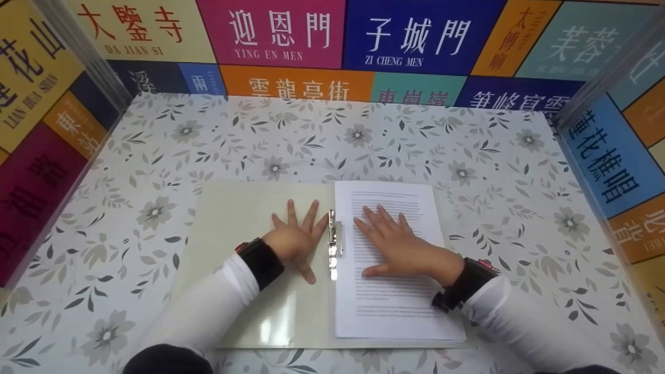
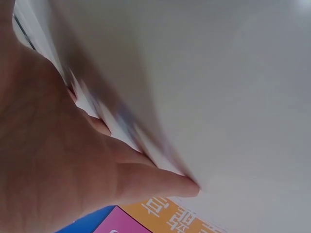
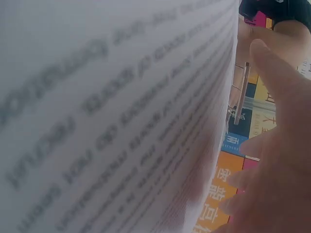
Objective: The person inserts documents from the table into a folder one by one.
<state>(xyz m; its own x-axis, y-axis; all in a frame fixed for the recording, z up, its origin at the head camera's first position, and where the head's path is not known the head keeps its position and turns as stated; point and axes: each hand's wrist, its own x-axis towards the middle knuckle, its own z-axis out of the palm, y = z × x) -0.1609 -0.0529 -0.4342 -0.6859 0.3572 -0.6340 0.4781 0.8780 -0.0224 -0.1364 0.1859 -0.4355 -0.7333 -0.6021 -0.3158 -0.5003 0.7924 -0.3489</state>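
Note:
An opened cream file folder (image 1: 234, 306) lies flat, with a metal clip (image 1: 333, 249) along its spine. On its right side is a stack of printed paper (image 1: 395, 327). My left hand (image 1: 295, 241) has its fingers spread over the bare inner cover, the fingertips beside the clip; in the left wrist view the thumb touches the glossy surface. My right hand (image 1: 400, 249) spreads its fingers over the printed text, to the right of the clip. Blurred print on the paper (image 3: 121, 121) fills much of the right wrist view. Neither hand holds anything.
A table (image 1: 311, 140) with a flower-patterned cover bears the folder. Upright panels with coloured blocks of lettering (image 1: 280, 34) close off the back and both sides. Black bands (image 1: 260, 262) are strapped around both wrists.

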